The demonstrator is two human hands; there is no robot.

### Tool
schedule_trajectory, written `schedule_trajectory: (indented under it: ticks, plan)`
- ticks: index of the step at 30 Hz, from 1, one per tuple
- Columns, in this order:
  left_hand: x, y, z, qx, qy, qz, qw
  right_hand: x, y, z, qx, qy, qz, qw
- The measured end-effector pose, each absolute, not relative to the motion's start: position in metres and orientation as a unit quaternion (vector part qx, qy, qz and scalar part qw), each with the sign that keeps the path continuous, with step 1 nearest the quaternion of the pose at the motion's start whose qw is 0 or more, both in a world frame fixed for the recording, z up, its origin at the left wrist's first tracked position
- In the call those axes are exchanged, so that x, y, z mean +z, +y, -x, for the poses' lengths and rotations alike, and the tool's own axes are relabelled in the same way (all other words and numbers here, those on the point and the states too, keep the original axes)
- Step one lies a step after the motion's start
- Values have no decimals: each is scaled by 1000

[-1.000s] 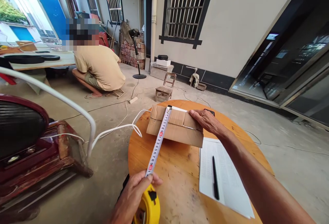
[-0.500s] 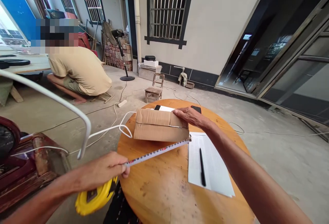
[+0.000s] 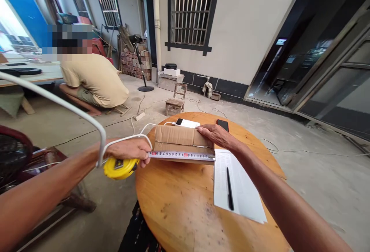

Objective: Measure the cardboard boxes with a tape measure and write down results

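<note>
My left hand (image 3: 131,150) is closed on a yellow tape measure (image 3: 121,168), pinching its drawn-out blade (image 3: 170,154) near the case. The blade runs across the near face of a brown cardboard box (image 3: 175,135), its metal end at the box's right edge. My right hand (image 3: 216,134) grips the box's upper right corner; the fingers behind the box are hidden. The box rests on a round wooden table (image 3: 185,205).
Right of the box lie paper sheets (image 3: 245,203) with a black pen (image 3: 229,188). A phone (image 3: 222,125) and a white device with a dark end (image 3: 187,123) are behind it. A white bent tube (image 3: 86,120) crosses at left. A person (image 3: 94,80) crouches beyond.
My left hand has moved up and slightly right, bringing the tape blade from a slant to level across the box's near face. My right hand still holds the box.
</note>
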State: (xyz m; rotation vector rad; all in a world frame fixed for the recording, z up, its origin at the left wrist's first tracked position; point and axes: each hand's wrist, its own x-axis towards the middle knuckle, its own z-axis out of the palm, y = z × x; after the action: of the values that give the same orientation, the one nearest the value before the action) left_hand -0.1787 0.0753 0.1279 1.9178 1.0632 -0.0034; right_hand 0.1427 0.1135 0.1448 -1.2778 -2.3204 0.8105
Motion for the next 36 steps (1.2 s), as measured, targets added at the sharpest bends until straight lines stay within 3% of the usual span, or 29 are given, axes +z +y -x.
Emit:
schedule_trajectory:
  ticks: [11,20,24,27,36]
  plan:
    - [120,90,182,-4,460,-725,513,139,116,-144,281,-829,448,181]
    - [127,51,181,11,454,-750,481,136,112,-139,206,-843,462,183]
    - [101,11,189,-10,443,-736,513,131,98,-138,143,-868,436,188]
    - [72,-20,192,-7,400,-690,604,120,79,-141,65,-890,415,179]
    - [17,-74,188,131,467,-581,653,59,36,-131,-89,-885,425,170]
